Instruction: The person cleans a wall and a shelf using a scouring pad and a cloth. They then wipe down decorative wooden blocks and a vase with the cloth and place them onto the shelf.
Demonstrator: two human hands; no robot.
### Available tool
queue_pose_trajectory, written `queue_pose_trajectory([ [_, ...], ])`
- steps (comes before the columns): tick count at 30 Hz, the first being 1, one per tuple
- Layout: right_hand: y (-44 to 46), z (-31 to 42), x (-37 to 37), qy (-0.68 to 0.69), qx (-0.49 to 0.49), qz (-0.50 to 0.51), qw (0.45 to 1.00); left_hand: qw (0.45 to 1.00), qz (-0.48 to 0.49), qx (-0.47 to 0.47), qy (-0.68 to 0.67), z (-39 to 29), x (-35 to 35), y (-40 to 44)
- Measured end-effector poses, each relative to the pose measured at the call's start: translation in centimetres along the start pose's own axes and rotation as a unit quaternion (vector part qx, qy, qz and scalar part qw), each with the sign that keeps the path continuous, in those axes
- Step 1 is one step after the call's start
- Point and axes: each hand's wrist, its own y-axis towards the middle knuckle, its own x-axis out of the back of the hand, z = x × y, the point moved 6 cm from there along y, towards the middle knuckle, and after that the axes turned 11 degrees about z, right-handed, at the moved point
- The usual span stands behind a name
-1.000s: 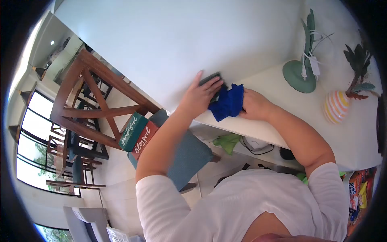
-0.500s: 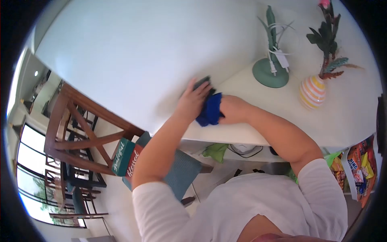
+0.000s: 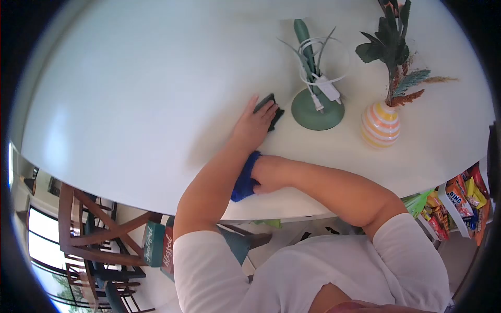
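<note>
My left hand (image 3: 253,122) lies against a white upright panel or surface (image 3: 156,94), its fingers over a dark pad or cloth (image 3: 275,118). Bunched blue cloth (image 3: 242,182) is held in my right hand (image 3: 269,175), beside my left forearm and over the white tabletop (image 3: 313,195). Part of the blue cloth is hidden behind that forearm. To the right of my left hand stands a green round-based object (image 3: 318,119) with a white cord and plug wound around its stem.
A striped vase (image 3: 381,125) with dark leaves stands at the right. Snack packets (image 3: 459,201) fill white bins at the lower right. A wooden chair (image 3: 107,221) and "grateful" and "blessed" blocks (image 3: 154,244) are at the lower left.
The view has turned, bringing the green object and vase leftward in the picture. My right hand and the blue cloth have moved down and left, away from the dark pad and closer to my left forearm.
</note>
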Motion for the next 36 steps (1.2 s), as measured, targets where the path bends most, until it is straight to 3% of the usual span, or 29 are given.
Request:
queue_pose_trajectory([
  [3,0.3,-0.5,-0.7,-0.014,0.034,-0.056,0.998,0.999,-0.016,0.007,0.034,-0.2,1.4,4.0],
  [6,0.4,-0.9,-0.7,-0.004,0.111,-0.2,0.974,0.999,-0.02,0.007,0.043,-0.6,2.2,7.6],
  [9,0.1,-0.8,-0.4,0.002,0.08,-0.116,0.99,0.998,-0.038,0.018,0.04,-0.6,2.8,9.6],
  [15,0.3,-1.0,-0.8,-0.012,0.113,-0.126,0.985,1.0,0.007,0.024,-0.004,-0.7,2.9,9.0],
  [21,1.2,-1.4,-1.2,0.009,0.103,-0.055,0.993,0.997,0.063,0.017,-0.051,0.3,1.1,1.6],
  [26,0.4,-0.5,-0.5,-0.002,0.139,-0.079,0.987,0.993,0.104,-0.007,-0.053,0.3,-1.7,-6.4],
  [33,1.2,-1.1,-1.0,0.027,0.188,-0.112,0.975,0.988,0.09,0.05,-0.115,-0.2,-3.7,-19.6],
  [34,0.8,-0.7,-0.2,0.065,0.197,-0.127,0.97,0.986,0.082,0.064,-0.13,-0.2,-3.8,-21.2],
  [36,0.4,-1.7,1.1,0.272,0.084,-0.11,0.952,0.973,0.045,0.119,-0.193,-0.3,-3.4,-24.2],
])
